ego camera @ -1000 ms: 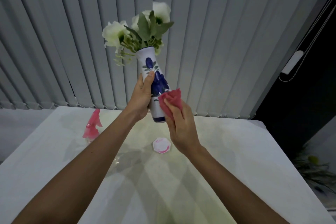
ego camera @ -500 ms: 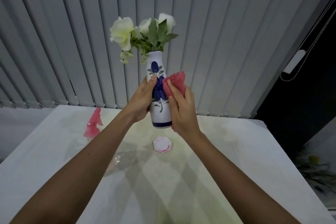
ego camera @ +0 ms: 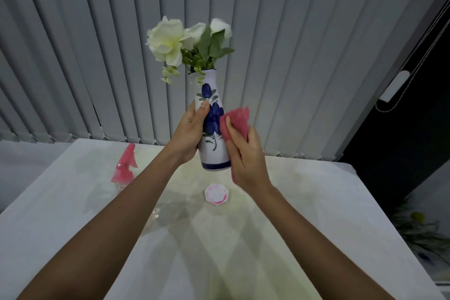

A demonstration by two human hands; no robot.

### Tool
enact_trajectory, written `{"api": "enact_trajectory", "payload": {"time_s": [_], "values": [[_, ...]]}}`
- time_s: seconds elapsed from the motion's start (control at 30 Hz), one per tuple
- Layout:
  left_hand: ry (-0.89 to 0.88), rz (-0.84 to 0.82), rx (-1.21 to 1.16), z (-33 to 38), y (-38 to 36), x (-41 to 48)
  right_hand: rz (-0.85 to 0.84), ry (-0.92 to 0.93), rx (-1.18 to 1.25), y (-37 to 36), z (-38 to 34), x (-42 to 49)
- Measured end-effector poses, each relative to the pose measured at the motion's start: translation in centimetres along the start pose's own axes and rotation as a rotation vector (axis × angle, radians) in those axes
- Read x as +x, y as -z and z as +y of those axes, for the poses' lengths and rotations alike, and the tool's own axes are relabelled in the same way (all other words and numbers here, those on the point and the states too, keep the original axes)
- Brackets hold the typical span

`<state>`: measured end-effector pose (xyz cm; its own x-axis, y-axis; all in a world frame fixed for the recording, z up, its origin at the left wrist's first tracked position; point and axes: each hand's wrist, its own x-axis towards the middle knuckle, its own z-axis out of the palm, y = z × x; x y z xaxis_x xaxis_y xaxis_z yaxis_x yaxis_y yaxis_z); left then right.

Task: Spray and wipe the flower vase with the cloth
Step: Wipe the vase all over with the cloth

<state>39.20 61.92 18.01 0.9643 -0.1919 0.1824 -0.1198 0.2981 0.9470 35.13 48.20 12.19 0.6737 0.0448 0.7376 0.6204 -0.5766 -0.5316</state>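
From the head camera, the left hand (ego camera: 188, 133) is wrapped in a closed grip around the white ceramic vase with blue painted flowers (ego camera: 212, 129), held upright in the air above the white tabletop (ego camera: 304, 214). The right hand (ego camera: 246, 153) clutches the crumpled pink cloth (ego camera: 236, 123), pressed to the vase's right side. The glazed body likely feels slippery and fragile; its narrower waist seems the safest hold. The white artificial flowers (ego camera: 170, 40) make it top-heavy. A pink spray bottle (ego camera: 124, 165) and an octagonal white coaster (ego camera: 217, 194) sit below, clear of the hands.
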Motion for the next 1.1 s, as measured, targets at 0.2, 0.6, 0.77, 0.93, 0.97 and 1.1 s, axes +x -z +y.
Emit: {"api": "enact_trajectory", "payload": {"time_s": [0.2,0.6,0.77,0.93,0.97,1.1], "values": [[0.044,-0.061,0.033,0.0,-0.1,-0.1,0.054,0.095,-0.051,0.0,-0.3,0.1],[0.003,-0.066,0.039,-1.0,-0.8,-0.1,0.068,-0.079,0.034,-0.2,0.4,0.6],[0.013,-0.034,0.108,-1.4,-0.2,0.3,0.05,-0.493,0.306,-0.2,-0.2,-3.0],[0.021,-0.069,0.128,-1.7,-0.3,0.3,-0.063,-1.021,1.077,0.5,-0.2,-0.8],[0.022,-0.075,0.13,-1.6,-0.3,0.4,-0.098,-1.007,1.078,0.7,-0.1,-0.9],[0.044,-0.047,0.256,-1.3,0.0,0.8,-0.005,-0.788,0.817,0.1,0.2,-1.6]]}}
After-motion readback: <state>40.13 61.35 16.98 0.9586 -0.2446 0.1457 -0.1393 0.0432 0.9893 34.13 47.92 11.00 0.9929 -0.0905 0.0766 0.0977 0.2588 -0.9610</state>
